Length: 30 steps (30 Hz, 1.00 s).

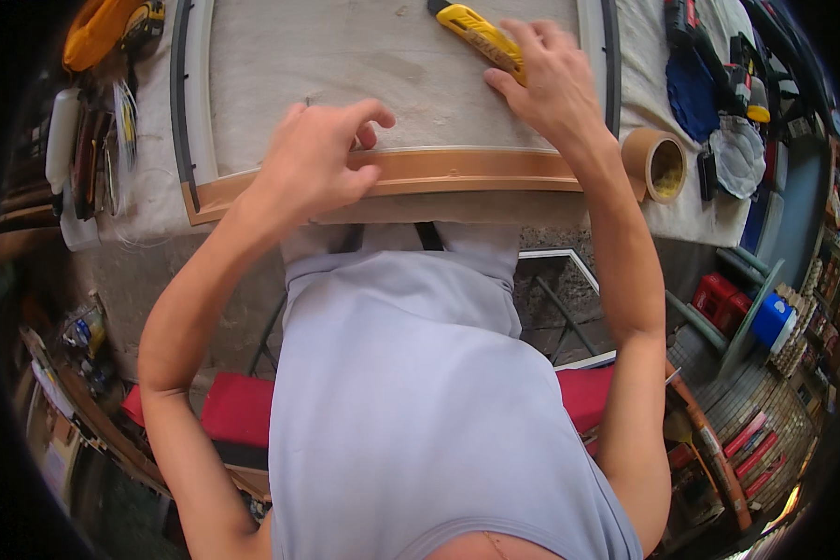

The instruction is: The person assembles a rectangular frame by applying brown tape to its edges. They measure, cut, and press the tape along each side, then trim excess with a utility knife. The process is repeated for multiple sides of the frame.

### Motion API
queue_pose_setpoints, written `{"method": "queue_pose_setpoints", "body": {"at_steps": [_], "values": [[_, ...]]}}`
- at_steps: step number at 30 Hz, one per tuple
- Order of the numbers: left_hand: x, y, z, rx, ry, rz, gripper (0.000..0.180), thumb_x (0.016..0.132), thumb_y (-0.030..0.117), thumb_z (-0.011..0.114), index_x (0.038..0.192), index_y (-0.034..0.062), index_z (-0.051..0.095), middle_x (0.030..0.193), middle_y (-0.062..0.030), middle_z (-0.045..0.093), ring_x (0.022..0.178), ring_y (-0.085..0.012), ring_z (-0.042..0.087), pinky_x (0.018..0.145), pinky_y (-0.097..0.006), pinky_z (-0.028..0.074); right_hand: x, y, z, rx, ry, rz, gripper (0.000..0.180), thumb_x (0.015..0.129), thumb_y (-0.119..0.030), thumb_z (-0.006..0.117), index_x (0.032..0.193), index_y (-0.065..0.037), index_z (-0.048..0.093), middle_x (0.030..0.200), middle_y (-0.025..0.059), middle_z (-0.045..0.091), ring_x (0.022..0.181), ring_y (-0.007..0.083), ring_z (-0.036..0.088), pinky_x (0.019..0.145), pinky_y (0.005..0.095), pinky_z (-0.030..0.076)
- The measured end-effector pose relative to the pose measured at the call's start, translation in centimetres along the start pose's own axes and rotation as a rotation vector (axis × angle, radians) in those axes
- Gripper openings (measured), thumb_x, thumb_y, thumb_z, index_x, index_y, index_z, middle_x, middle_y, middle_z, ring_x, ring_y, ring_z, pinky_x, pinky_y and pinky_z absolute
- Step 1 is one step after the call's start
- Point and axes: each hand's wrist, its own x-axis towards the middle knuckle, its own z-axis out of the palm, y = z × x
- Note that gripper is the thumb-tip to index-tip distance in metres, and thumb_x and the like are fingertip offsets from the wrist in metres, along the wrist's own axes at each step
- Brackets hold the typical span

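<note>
Wooden frame (457,171) flat at counter (159,210) near edge, grey panel (364,65) seated inside. Left hand (317,159) grip half-curled, pinching at inner edge strip; held item too small to tell. Right hand (546,79) grip closed round yellow utility knife (476,33) on panel, far side. Tape roll (658,165) unused at right edge. Judged mid-job: trimming unfinished.

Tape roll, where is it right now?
Head view, right side: the tape roll sits on the cloth-covered table, just right of the right forearm, near the wooden frame's end.
</note>
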Motion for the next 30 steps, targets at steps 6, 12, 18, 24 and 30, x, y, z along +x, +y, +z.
{"method": "queue_pose_setpoints", "body": {"at_steps": [6, 12, 18, 24, 30], "values": [[4.7, 4.5, 4.7, -0.121, 0.118, 0.2, 0.026, 0.08, 0.022, 0.074, 0.1, 0.0062, 0.069, 0.081, -0.0124, 0.069, 0.071, -0.0245, 0.067, 0.066, -0.035, 0.053, 0.4, 2.4, 0.6, 0.478, 0.216, 0.078, 0.025, 0.093, -0.016, 0.052, 0.109, 0.0, 0.063, 0.081, 0.0234, 0.062, 0.073, 0.0365, 0.063, 0.063, 0.0416, 0.047], [7.3, 8.5, 9.2, -0.09, 0.151, 0.248, 0.02, 0.084, 0.026, 0.071, 0.096, 0.0102, 0.07, 0.082, -0.0073, 0.07, 0.075, -0.0246, 0.066, 0.07, -0.036, 0.047, -6.3, 3.9, -10.1, 1.202, 0.114, 0.673, 0.037, 0.091, -0.024, 0.068, 0.12, -0.003, 0.06, 0.092, 0.0098, 0.067, 0.076, 0.0167, 0.062, 0.064, 0.0284, 0.047], [8.7, 11.2, 11.7, -0.014, 0.282, 0.312, 0.016, 0.086, 0.027, 0.068, 0.09, 0.0116, 0.069, 0.082, -0.0043, 0.069, 0.08, -0.0224, 0.065, 0.078, -0.039, 0.039, -14.4, -1.1, -12.1, 0.252, 0.106, 0.838, 0.029, 0.093, -0.009, 0.063, 0.118, 0.005, 0.058, 0.092, 0.0184, 0.069, 0.074, 0.025, 0.069, 0.064, 0.033, 0.053], [8.9, 11.6, 12.9, 0.032, 0.356, 0.333, 0.013, 0.086, 0.024, 0.067, 0.083, 0.0116, 0.067, 0.081, -0.0016, 0.069, 0.081, -0.0213, 0.064, 0.079, -0.04, 0.038, -16.9, -4.4, -11.8, 0.14, 0.015, 0.782, 0.032, 0.092, -0.01, 0.065, 0.119, 0.005, 0.058, 0.098, 0.0252, 0.067, 0.084, 0.0417, 0.068, 0.072, 0.0428, 0.054], [9.3, 11.6, 12.8, 0.019, 0.338, 0.335, 0.012, 0.085, 0.023, 0.067, 0.082, 0.0114, 0.067, 0.082, -0.0013, 0.069, 0.081, -0.0205, 0.063, 0.079, -0.04, 0.038, -17.4, -5.0, -12.2, 0.108, -0.031, 0.687, 0.035, 0.091, -0.008, 0.065, 0.124, 0.002, 0.058, 0.093, 0.0225, 0.066, 0.079, 0.0373, 0.067, 0.066, 0.0417, 0.053]]}}
